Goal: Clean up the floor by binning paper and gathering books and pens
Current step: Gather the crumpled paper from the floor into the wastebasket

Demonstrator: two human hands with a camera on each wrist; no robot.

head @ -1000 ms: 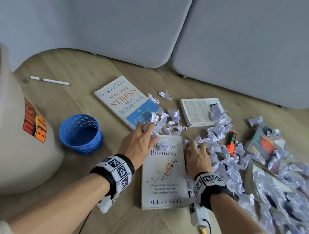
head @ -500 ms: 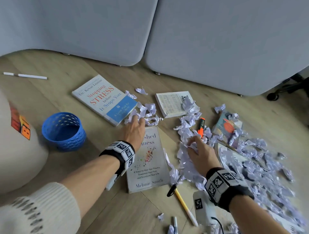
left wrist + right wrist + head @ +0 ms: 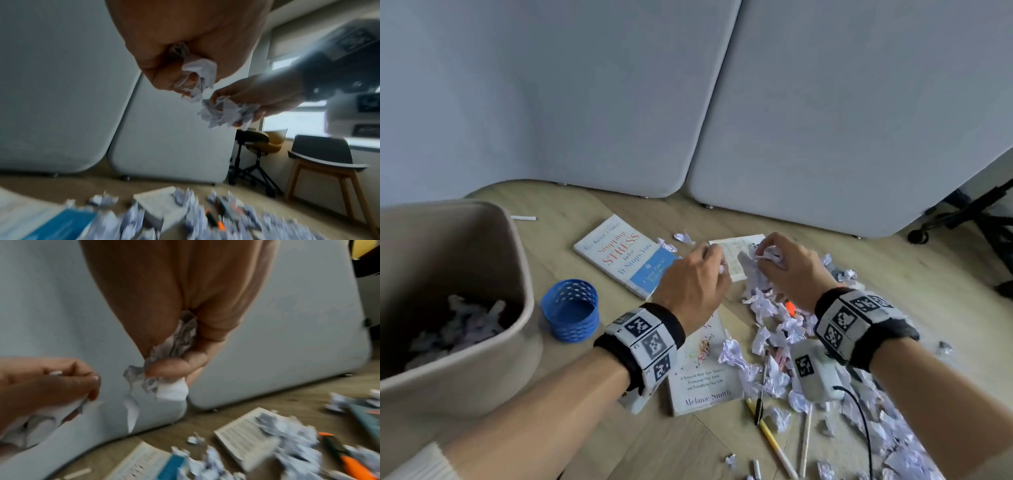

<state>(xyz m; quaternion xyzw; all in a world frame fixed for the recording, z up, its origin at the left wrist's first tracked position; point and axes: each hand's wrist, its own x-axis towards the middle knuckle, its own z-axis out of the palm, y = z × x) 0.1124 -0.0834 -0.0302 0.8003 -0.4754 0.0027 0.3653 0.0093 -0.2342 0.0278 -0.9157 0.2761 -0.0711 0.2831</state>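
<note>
Both hands (image 3: 739, 270) clutch crumpled paper (image 3: 224, 112) above the littered floor (image 3: 592, 428).

Bare floor (image 3: 585, 421) lay open near left, beside the bin (image 3: 465, 383); crumpled paper (image 3: 767, 308), pens (image 3: 774, 442) and books (image 3: 702, 380) crowded the right; panels (image 3: 842, 120) closed the far side.

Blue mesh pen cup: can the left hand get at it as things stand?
Probably, but not yet: the blue mesh pen cup stands unobstructed beside the left hand, which holds crumpled paper and must drop it first.
</note>
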